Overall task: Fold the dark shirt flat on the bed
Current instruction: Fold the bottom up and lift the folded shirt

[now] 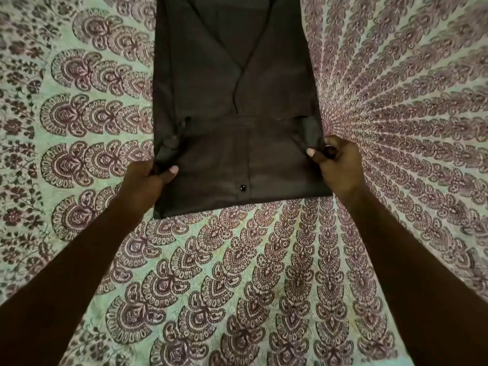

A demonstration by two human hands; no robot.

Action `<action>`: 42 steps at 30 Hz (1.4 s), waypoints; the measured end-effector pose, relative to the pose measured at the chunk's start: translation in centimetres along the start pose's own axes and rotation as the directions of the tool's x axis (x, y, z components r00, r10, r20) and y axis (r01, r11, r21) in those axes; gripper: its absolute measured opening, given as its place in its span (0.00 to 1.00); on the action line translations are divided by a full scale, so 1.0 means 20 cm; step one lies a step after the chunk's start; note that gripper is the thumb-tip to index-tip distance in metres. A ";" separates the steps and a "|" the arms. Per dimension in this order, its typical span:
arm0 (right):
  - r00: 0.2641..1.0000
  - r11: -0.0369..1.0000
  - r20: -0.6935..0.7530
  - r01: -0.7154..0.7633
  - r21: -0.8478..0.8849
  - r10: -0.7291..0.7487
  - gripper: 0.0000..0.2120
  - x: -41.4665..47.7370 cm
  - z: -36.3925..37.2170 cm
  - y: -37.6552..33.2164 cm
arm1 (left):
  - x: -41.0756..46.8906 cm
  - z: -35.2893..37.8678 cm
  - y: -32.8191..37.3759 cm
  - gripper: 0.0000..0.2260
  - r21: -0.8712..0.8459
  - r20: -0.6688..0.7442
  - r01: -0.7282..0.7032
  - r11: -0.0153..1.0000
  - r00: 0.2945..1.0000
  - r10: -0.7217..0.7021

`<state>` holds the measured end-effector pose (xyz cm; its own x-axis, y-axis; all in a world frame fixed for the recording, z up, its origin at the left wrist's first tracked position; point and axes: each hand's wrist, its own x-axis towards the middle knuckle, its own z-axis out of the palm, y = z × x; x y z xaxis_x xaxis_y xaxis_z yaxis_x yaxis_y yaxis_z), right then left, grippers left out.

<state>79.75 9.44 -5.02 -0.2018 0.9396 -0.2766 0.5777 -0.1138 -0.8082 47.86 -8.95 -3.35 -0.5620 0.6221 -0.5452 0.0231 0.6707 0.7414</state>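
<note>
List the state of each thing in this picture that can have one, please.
dark shirt: flat on the bedspread, sides folded in, near end folded over.
button: faces up on the near flap.
left hand: pinches the shirt's left edge.
right hand: pinches the shirt's right edge.
bedspread: spread flat under the shirt.

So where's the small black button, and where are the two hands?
Small round black button (242, 187): head view, its centre.
Left hand (148, 178): head view, back of the hand, pinching the dark fabric shirt (200, 75).
Right hand (338, 167): head view, back of the hand.
</note>
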 end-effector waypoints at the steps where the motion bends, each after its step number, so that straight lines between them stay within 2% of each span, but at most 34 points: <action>1: 1.000 1.000 -0.025 -0.006 -0.015 0.005 0.04 0.03 0.01 0.00 | 0.02 0.00 0.00 0.08 -0.002 -0.002 0.020 1.000 1.000 -0.020; 4: 0.996 1.000 -0.093 -0.013 0.011 0.014 0.03 0.07 0.02 -0.01 | 0.04 0.01 0.04 0.04 -0.013 -0.021 0.009 1.000 1.000 -0.009; 7: 0.988 0.997 -0.146 0.042 -0.059 -0.050 0.08 0.09 0.03 -0.04 | 0.06 0.02 0.03 0.07 -0.006 -0.091 -0.064 0.998 0.994 0.063; 12: 0.971 0.971 -0.208 0.068 -0.231 -0.117 0.11 0.15 0.09 -0.06 | 0.09 0.04 0.00 0.22 0.086 -0.311 -0.016 0.996 0.949 0.043; 15: 0.940 0.951 -0.316 0.025 -0.309 -0.128 0.10 0.14 0.11 -0.08 | 0.04 0.09 0.04 0.17 0.287 -0.414 -0.018 0.958 0.899 0.140; 17: 0.922 0.943 -0.368 -0.010 -0.333 -0.121 0.09 0.14 0.13 -0.09 | -0.02 0.15 0.06 0.20 0.498 -0.443 -0.068 0.864 0.836 0.322; 19: 0.914 0.932 -0.390 -0.040 -0.361 -0.112 0.09 0.13 0.15 -0.08 | -0.05 0.18 0.05 0.24 0.702 -0.352 -0.140 0.698 0.784 0.511; 20: 0.913 0.926 -0.393 -0.050 -0.373 -0.108 0.09 0.13 0.16 -0.08 | -0.05 0.19 0.04 0.25 0.759 -0.250 -0.202 0.620 0.788 0.562; 22: 0.909 0.907 -0.409 -0.100 -0.409 -0.085 0.12 0.12 0.17 -0.11 | -0.02 0.23 0.02 0.26 0.807 -0.002 -0.341 0.483 0.815 0.580; 24: 0.877 0.814 -0.440 -0.108 -0.571 -0.193 0.17 0.10 0.22 -0.16 | 0.02 0.25 -0.01 0.28 0.818 0.133 -0.403 0.410 0.827 0.546; 26: 0.854 0.733 -0.345 0.059 -0.678 -0.388 0.19 0.04 0.29 -0.23 | 0.07 0.27 -0.03 0.30 0.826 0.149 -0.396 0.401 0.840 0.523; 28: 0.878 0.684 -0.053 0.332 -0.650 -0.477 0.21 -0.03 0.39 -0.27 | 0.10 0.28 -0.05 0.30 0.832 0.141 -0.384 0.401 0.844 0.517; 30: 0.864 0.606 0.239 0.485 -0.630 -0.443 0.26 -0.08 0.49 -0.24 | 0.12 0.29 -0.05 0.31 0.842 0.133 -0.376 0.388 0.840 0.526; 32: 0.851 0.529 0.366 0.521 -0.670 -0.376 0.30 -0.08 0.51 -0.18 | 0.13 0.29 -0.06 0.32 0.846 0.126 -0.371 0.384 0.838 0.532; 34: 0.862 0.475 0.365 0.500 -0.724 -0.352 0.33 -0.04 0.47 -0.13 | 0.14 0.30 -0.07 0.32 0.846 0.123 -0.362 0.391 0.847 0.517; 36: 0.890 0.463 0.304 0.440 -0.769 -0.339 0.36 0.02 0.40 -0.09 | 0.15 0.30 -0.07 0.33 0.852 0.098 -0.331 0.407 0.862 0.497; 39: 0.931 0.495 0.209 0.339 -0.800 -0.300 0.38 0.09 0.28 -0.04 | 0.15 0.30 -0.06 0.33 0.856 0.087 -0.311 0.413 0.875 0.477; 42: 0.961 0.551 0.171 0.266 -0.791 -0.218 0.39 0.15 0.19 0.04 | 0.17 0.30 -0.07 0.34 0.840 0.133 -0.341 0.422 0.884 0.449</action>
<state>76.63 10.90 -8.55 -0.4550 0.8725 -0.1781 0.8904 0.4424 -0.1074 50.87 -5.36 -8.62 -0.3759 0.9046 -0.2011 0.8960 0.4102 0.1702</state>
